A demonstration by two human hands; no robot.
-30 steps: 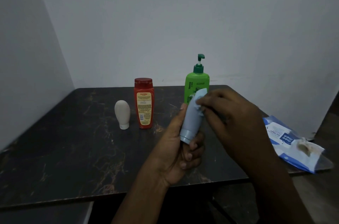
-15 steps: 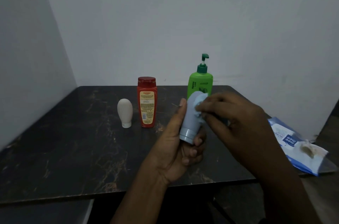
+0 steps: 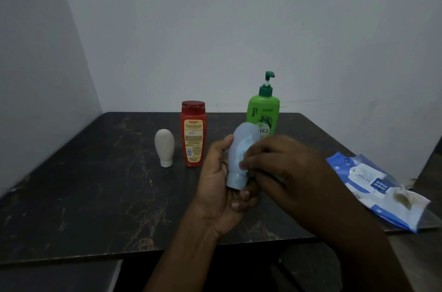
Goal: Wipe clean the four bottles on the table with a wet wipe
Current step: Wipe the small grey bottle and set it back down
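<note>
The pale blue bottle [image 3: 235, 160] is held cap-down above the table's [image 3: 83, 184] front edge. The left hand [image 3: 220, 186] grips its lower end, and the right hand [image 3: 282, 167] pinches a wet wipe [image 3: 246, 145] against its side. The blue bottle partly hides the green pump bottle [image 3: 264, 109] behind it. The red bottle [image 3: 193, 133] and white bottle [image 3: 164, 145] stand to the left, and a wipes pack [image 3: 373, 184] lies at the right edge.

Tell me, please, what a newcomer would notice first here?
Centre front, the left hand grips a pale blue bottle cap-down while the right hand presses a wet wipe against it. Behind stand a green pump bottle, a red bottle and a small white bottle; a blue wipes pack lies at the right edge of the table.
</note>
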